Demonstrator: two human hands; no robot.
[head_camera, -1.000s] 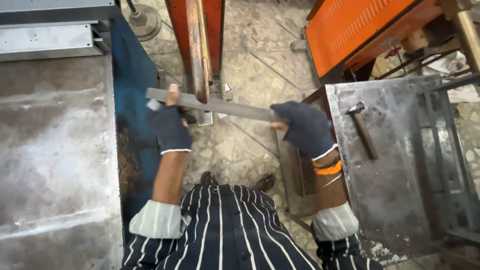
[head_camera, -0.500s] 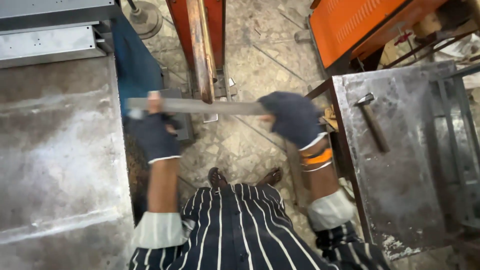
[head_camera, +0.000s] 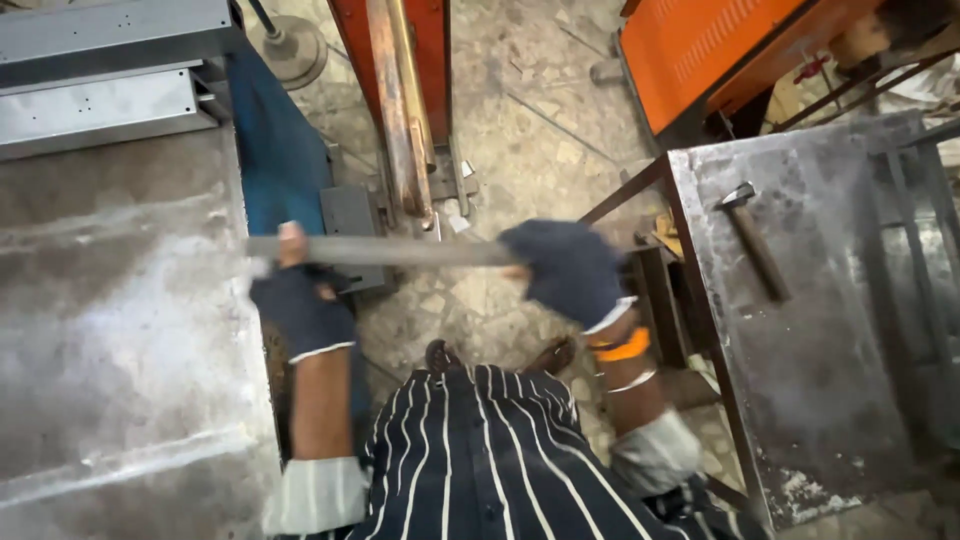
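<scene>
I hold a long flat grey metal bar (head_camera: 400, 250) level in front of my body, over the stone floor. My left hand (head_camera: 298, 300), in a dark glove with a bare fingertip showing, grips the bar's left end next to the edge of the big steel table (head_camera: 110, 330). The gloved right hand (head_camera: 562, 270) grips the bar's right end, close to the corner of the smaller steel bench (head_camera: 830, 360). An orange band sits on my right wrist. The bar and both hands are motion-blurred.
A hammer (head_camera: 755, 240) lies on the right bench. An orange-red machine column (head_camera: 400, 100) stands just beyond the bar, an orange cabinet (head_camera: 720, 50) at the upper right. A blue machine side (head_camera: 280, 160) borders the left table. My feet show below the bar.
Both hands have carried the bar leftward and lower, toward the big left table; the bar has turned from slightly tilted to level. The view has swung too, bringing more of the right bench in.
</scene>
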